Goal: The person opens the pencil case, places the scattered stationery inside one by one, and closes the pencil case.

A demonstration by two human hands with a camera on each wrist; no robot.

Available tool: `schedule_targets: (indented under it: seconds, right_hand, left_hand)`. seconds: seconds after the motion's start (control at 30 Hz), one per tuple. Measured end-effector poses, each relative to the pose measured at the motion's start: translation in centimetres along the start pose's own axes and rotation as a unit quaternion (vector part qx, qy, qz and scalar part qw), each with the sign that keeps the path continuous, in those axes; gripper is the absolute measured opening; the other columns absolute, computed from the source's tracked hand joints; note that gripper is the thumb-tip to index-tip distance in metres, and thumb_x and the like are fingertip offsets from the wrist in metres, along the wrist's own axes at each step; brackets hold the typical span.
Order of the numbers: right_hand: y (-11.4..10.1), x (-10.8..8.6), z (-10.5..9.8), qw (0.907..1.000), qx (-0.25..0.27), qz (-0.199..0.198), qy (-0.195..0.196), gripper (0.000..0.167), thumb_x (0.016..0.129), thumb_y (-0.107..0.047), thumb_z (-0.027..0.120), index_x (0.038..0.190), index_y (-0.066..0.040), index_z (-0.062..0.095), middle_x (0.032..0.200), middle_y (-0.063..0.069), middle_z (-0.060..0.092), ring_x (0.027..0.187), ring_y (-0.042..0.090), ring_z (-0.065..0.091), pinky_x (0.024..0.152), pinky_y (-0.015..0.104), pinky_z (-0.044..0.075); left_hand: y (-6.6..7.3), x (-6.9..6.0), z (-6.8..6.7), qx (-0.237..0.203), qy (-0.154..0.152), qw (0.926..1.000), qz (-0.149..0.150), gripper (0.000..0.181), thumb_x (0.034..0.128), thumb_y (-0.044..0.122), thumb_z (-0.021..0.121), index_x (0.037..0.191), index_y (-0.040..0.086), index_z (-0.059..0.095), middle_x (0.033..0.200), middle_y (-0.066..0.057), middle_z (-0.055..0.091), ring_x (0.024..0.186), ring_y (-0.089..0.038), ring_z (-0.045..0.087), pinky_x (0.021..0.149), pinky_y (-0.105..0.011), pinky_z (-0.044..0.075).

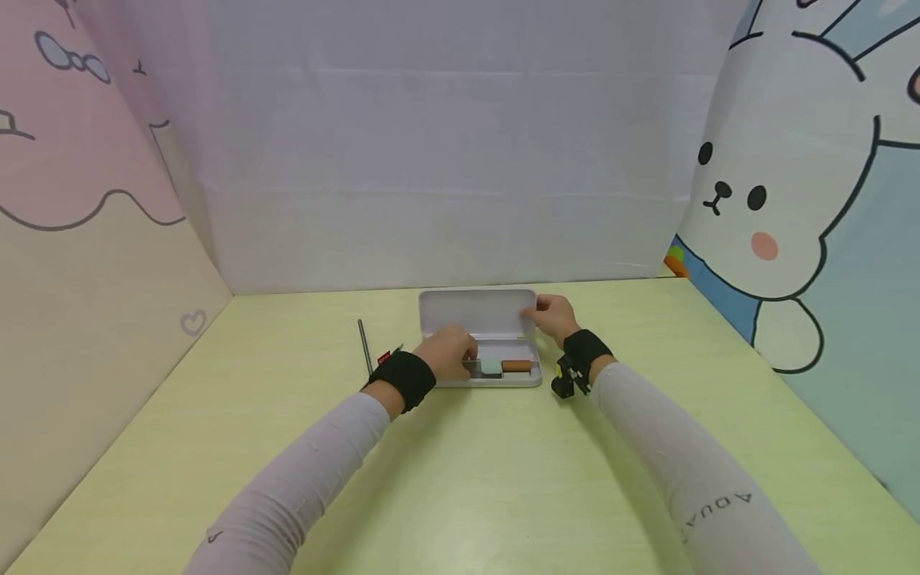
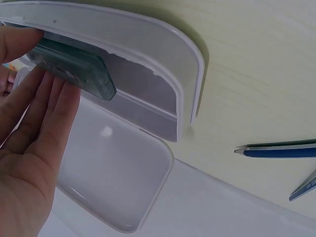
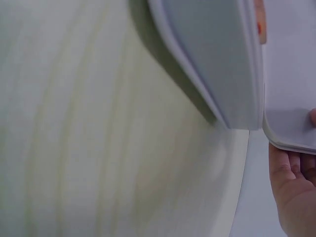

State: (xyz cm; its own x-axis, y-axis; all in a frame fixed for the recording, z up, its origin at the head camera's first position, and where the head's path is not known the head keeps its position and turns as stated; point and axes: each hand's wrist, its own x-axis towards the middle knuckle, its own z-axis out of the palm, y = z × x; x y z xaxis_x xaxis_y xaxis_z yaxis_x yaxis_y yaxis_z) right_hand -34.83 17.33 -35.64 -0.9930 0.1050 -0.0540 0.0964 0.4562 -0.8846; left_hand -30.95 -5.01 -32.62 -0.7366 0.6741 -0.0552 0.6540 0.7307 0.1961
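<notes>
A white pencil case [image 1: 496,349] stands on the table with its lid [image 1: 474,310] raised. My left hand [image 1: 447,353] reaches into its left part. Between thumb and fingers, that hand [image 2: 37,133] pinches a flat, dark green, see-through box [image 2: 79,69], tilted over the pencil case's opening. At the lid's right edge is my right hand [image 1: 556,318]. In the right wrist view the thumb of this hand [image 3: 294,190] lies on the lid's inner face and its fingers behind, so it grips the lid. An orange-brown block [image 1: 516,366] lies inside the pencil case on the right.
Left of the pencil case lies a grey pencil-like stick [image 1: 365,345], with a small red item [image 1: 384,357] near the left wrist. The left wrist view shows a blue pencil [image 2: 279,151] and a second blue tool [image 2: 304,186]. A white sheet [image 1: 446,160] hangs behind the table.
</notes>
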Motion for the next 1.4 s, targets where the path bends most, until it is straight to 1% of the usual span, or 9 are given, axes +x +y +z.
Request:
schedule_targets:
  seconds: [0.2,0.43,0.67,0.8,1.0,1.13,1.2,1.27,1.4]
  right_hand:
    - [-0.1,-0.1,0.1,1.0000,-0.008,-0.004,-0.001,0.037,0.093,-0.016,0.060,0.124,0.004,0.060,0.127,0.024,0.059,0.115,0.033,0.054,0.098,0.041,0.045]
    - [-0.4,-0.3,0.1,0.9999,-0.012,-0.004,-0.006,0.038,0.093,-0.015,0.060,0.125,0.004,0.059,0.127,0.024,0.059,0.114,0.033,0.054,0.098,0.041,0.045]
    - [-0.4,-0.3,0.1,0.9999,-0.005,0.000,-0.009,0.040,0.093,-0.016,0.060,0.127,0.004,0.058,0.128,0.024,0.058,0.116,0.033,0.053,0.100,0.042,0.045]
    - [-0.4,-0.3,0.0,0.9999,-0.007,0.000,-0.008,0.040,0.093,-0.016,0.060,0.127,0.004,0.058,0.128,0.024,0.058,0.116,0.033,0.053,0.100,0.042,0.045]
    - [-0.3,-0.3,0.0,1.0000,-0.005,-0.001,-0.007,0.041,0.093,-0.016,0.060,0.128,0.005,0.057,0.129,0.025,0.058,0.117,0.033,0.053,0.102,0.043,0.044]
    - [-0.2,-0.1,0.0,1.0000,-0.002,-0.005,-0.004,0.041,0.092,-0.015,0.061,0.127,0.005,0.058,0.129,0.025,0.058,0.118,0.034,0.054,0.102,0.044,0.044]
    - [-0.2,-0.1,0.0,1.0000,0.001,-0.005,-0.004,0.041,0.092,-0.014,0.061,0.127,0.005,0.058,0.129,0.025,0.058,0.118,0.034,0.054,0.102,0.044,0.044]
    - [-0.2,0.0,0.0,1.0000,0.004,-0.005,-0.003,0.040,0.092,-0.014,0.061,0.127,0.005,0.058,0.128,0.025,0.059,0.117,0.034,0.054,0.102,0.044,0.044]
    - [-0.1,-0.1,0.0,1.0000,0.003,-0.003,-0.004,0.040,0.092,-0.015,0.061,0.126,0.005,0.058,0.128,0.025,0.059,0.116,0.034,0.054,0.101,0.043,0.045]
  left_hand:
    - [0.2,-0.2,0.0,-0.004,-0.003,0.9999,-0.009,0.016,0.0795,0.006,0.074,0.095,0.004,0.072,0.091,-0.007,0.070,0.082,-0.017,0.060,0.077,-0.031,0.052]
    - [0.1,0.0,0.2,-0.001,-0.006,0.9999,-0.008,0.015,0.0788,0.006,0.075,0.094,0.004,0.072,0.088,-0.006,0.070,0.079,-0.015,0.058,0.075,-0.029,0.051]
    - [0.0,0.1,0.2,-0.018,-0.015,0.9996,-0.017,0.017,0.0785,0.004,0.075,0.095,0.003,0.072,0.089,-0.007,0.069,0.080,-0.016,0.058,0.077,-0.030,0.051]
    - [-0.1,0.1,0.3,-0.019,-0.010,0.9997,-0.012,0.017,0.0793,0.005,0.074,0.096,0.002,0.071,0.090,-0.007,0.068,0.081,-0.016,0.057,0.078,-0.031,0.051]
    - [-0.4,0.2,0.3,-0.021,-0.006,0.9998,0.003,0.023,0.0802,0.008,0.074,0.101,0.000,0.070,0.095,-0.010,0.069,0.087,-0.019,0.060,0.082,-0.034,0.052]
    - [-0.5,0.0,-0.1,-0.033,-0.009,0.9994,-0.007,0.029,0.0817,0.009,0.071,0.108,-0.002,0.067,0.101,-0.013,0.068,0.092,-0.023,0.061,0.086,-0.036,0.052]
    - [-0.5,0.0,-0.4,-0.039,-0.005,0.9991,-0.013,0.033,0.0821,0.010,0.069,0.112,-0.003,0.066,0.104,-0.015,0.067,0.094,-0.024,0.060,0.088,-0.038,0.051]
    - [-0.7,-0.2,-0.6,-0.044,0.004,0.9989,-0.019,0.035,0.0820,0.012,0.069,0.113,-0.003,0.065,0.104,-0.015,0.067,0.094,-0.024,0.060,0.088,-0.038,0.051]
    - [-1.3,-0.4,-0.5,-0.053,0.023,0.9980,-0.026,0.036,0.0811,0.017,0.071,0.111,-0.003,0.065,0.104,-0.015,0.067,0.093,-0.024,0.060,0.088,-0.038,0.051]
